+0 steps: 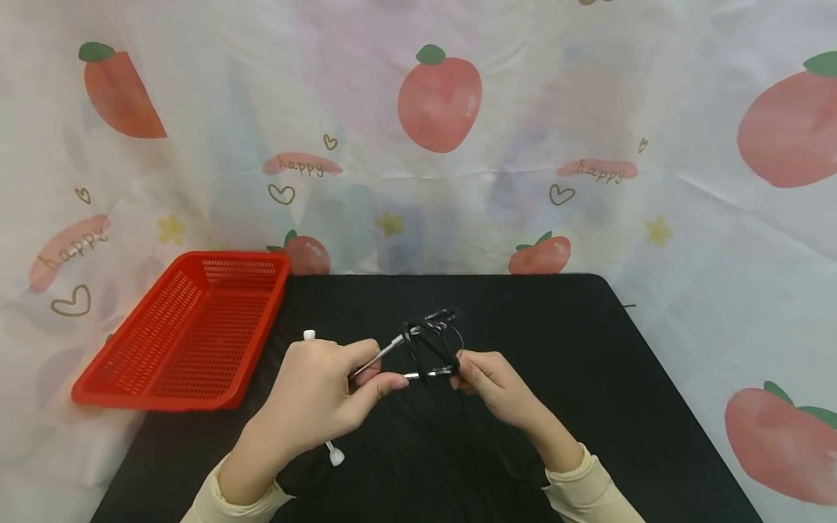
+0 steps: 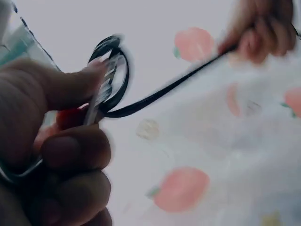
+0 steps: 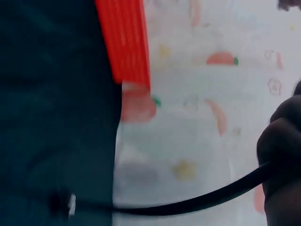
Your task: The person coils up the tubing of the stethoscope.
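Observation:
In the head view my left hand [image 1: 320, 392] grips the metal ear tubes of a stethoscope [image 1: 428, 349]. Its white ear tips [image 1: 336, 456] stick out behind the hand, one above and one below. Black tubing [image 1: 413, 341] loops around the metal part in front of the thumb. My right hand [image 1: 493, 385] pinches the tubing just to the right of the loops. Seen from the left wrist, a length of black tubing [image 2: 164, 94] runs taut from the loop to the right hand [image 2: 263, 33]. The stethoscope's chest piece does not show clearly.
A red plastic basket [image 1: 216, 327] with slotted sides stands at the left on the black table [image 1: 556, 327]. Behind the table hangs a pale cloth [image 1: 366, 94] printed with fruit and hearts.

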The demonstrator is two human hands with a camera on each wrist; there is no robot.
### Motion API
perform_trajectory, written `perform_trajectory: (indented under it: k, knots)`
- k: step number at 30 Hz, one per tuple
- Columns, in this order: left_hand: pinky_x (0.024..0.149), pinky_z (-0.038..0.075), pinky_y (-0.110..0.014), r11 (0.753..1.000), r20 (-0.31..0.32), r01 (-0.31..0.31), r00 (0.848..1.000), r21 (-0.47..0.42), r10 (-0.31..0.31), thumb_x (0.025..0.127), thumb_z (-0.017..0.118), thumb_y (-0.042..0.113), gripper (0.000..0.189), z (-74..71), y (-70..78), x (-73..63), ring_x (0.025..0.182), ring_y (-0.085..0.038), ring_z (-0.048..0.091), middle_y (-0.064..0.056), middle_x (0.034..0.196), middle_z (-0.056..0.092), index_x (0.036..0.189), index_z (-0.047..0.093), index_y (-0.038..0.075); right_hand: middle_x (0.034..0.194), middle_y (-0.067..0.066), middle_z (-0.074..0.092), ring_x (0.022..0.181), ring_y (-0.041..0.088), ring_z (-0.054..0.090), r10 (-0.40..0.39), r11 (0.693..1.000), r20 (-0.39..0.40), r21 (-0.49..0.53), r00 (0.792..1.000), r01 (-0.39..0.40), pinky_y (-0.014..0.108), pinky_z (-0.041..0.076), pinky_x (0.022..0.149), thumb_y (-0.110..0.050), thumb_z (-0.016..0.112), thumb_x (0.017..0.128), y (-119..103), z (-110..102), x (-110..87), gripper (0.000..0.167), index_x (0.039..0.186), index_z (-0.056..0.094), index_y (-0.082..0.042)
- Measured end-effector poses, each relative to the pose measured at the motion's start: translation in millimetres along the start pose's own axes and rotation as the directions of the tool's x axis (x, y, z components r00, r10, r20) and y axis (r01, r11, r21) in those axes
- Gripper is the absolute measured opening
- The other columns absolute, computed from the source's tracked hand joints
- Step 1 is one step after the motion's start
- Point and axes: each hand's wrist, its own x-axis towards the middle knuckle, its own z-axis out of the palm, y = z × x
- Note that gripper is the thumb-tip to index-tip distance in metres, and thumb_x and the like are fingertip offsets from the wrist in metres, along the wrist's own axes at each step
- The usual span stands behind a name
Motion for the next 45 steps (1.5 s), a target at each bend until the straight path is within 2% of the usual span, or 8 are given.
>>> perform_trajectory:
  k: [6, 10, 18, 23, 27, 33, 40, 45]
  knots:
    - [0.047, 0.018, -0.022, 0.963, 0.031, 0.251, 0.966, 0.102, -0.255, 0.085, 0.083, 0.041, 0.055, 13.3, -21.6, -7.1, 0.047, 0.001, 0.024, 0.016, 0.052, 0.027, 0.062, 0.037, 0.022, 0.069, -0.011, 0.046, 0.063, -0.011, 0.036, -0.085, 0.965, 0.081, -0.240, 0.993, 0.102, 0.010, 0.038, 0.056, 0.006, 0.062, 0.097, -24.3, -17.0, -37.8, 0.028, 0.096, 0.061, -0.022]
    - [0.047, 0.018, -0.025, 0.938, 0.140, 0.304, 0.934, 0.166, -0.328, 0.089, 0.078, 0.047, 0.058, 25.0, -32.1, -5.8, 0.047, -0.003, 0.025, 0.015, 0.052, 0.023, 0.061, 0.034, 0.023, 0.074, -0.013, 0.054, 0.064, -0.013, 0.040, -0.254, 0.921, 0.200, -0.249, 0.946, 0.300, 0.005, 0.039, 0.060, 0.002, 0.065, 0.097, -56.9, -34.5, -33.1, 0.023, 0.103, 0.062, -0.020]
    - [0.044, 0.015, -0.020, 0.996, 0.335, 0.035, 0.940, 0.085, -0.062, 0.094, 0.074, 0.041, 0.050, 35.9, -1.5, 7.6, 0.045, 0.002, 0.022, 0.017, 0.051, 0.025, 0.062, 0.039, 0.023, 0.083, -0.008, 0.064, 0.066, -0.004, 0.051, -0.504, 0.754, 0.313, -0.294, 0.805, 0.587, 0.010, 0.044, 0.066, -0.021, 0.059, 0.106, -111.6, -73.2, 39.2, 0.015, 0.101, 0.069, -0.011]
    - [0.044, 0.012, -0.015, 0.972, 0.292, -0.230, 0.927, -0.054, 0.236, 0.096, 0.071, 0.047, 0.049, 30.2, 23.8, 12.5, 0.042, 0.007, 0.020, 0.018, 0.049, 0.029, 0.066, 0.040, 0.024, 0.079, -0.005, 0.057, 0.063, 0.002, 0.045, -0.456, 0.852, 0.306, -0.118, 0.835, 0.509, 0.017, 0.041, 0.061, -0.030, 0.057, 0.104, -92.1, -84.6, 79.1, 0.021, 0.099, 0.068, -0.012]
    - [0.047, 0.012, -0.012, 0.959, 0.109, -0.272, 0.954, -0.076, 0.279, 0.092, 0.076, 0.044, 0.051, 20.3, 27.5, 9.9, 0.044, 0.007, 0.021, 0.017, 0.050, 0.031, 0.066, 0.038, 0.023, 0.075, 0.003, 0.051, 0.062, 0.013, 0.042, -0.383, 0.923, 0.242, 0.150, 0.892, 0.355, 0.028, 0.040, 0.058, -0.035, 0.051, 0.105, -51.5, -70.7, 84.9, 0.033, 0.096, 0.066, -0.007]
    - [0.046, 0.016, -0.010, 0.951, 0.015, 0.060, 0.998, -0.302, -0.058, 0.089, 0.081, 0.033, 0.048, 30.1, 15.4, -13.9, 0.050, 0.013, 0.021, 0.014, 0.054, 0.031, 0.064, 0.042, 0.021, 0.068, 0.008, 0.047, 0.056, 0.023, 0.035, -0.122, 0.952, 0.123, 0.296, 0.985, 0.081, 0.036, 0.035, 0.052, -0.038, 0.045, 0.108, 1.7, -28.5, 44.1, 0.048, 0.088, 0.063, 0.002]
    - [0.047, 0.017, -0.017, 0.914, -0.012, 0.354, 0.932, -0.200, -0.363, 0.087, 0.083, 0.032, 0.050, 38.4, -9.8, -24.6, 0.048, 0.006, 0.024, 0.018, 0.054, 0.028, 0.061, 0.042, 0.020, 0.063, 0.000, 0.040, 0.054, 0.006, 0.032, -0.006, 0.998, 0.019, -0.062, 1.000, 0.007, 0.025, 0.035, 0.051, 0.005, 0.046, 0.106, 0.7, -17.0, -0.2, 0.032, 0.089, 0.067, -0.014]
    - [0.049, 0.019, -0.024, 0.898, 0.025, 0.439, 0.898, 0.026, -0.440, 0.089, 0.080, 0.039, 0.053, 36.2, -29.9, -20.3, 0.048, -0.002, 0.027, 0.015, 0.053, 0.027, 0.061, 0.040, 0.020, 0.076, -0.015, 0.058, 0.062, -0.009, 0.039, -0.116, 0.920, 0.071, -0.368, 0.991, 0.134, 0.011, 0.040, 0.060, -0.002, 0.065, 0.099, -37.2, -32.1, -13.1, 0.021, 0.100, 0.070, -0.023]
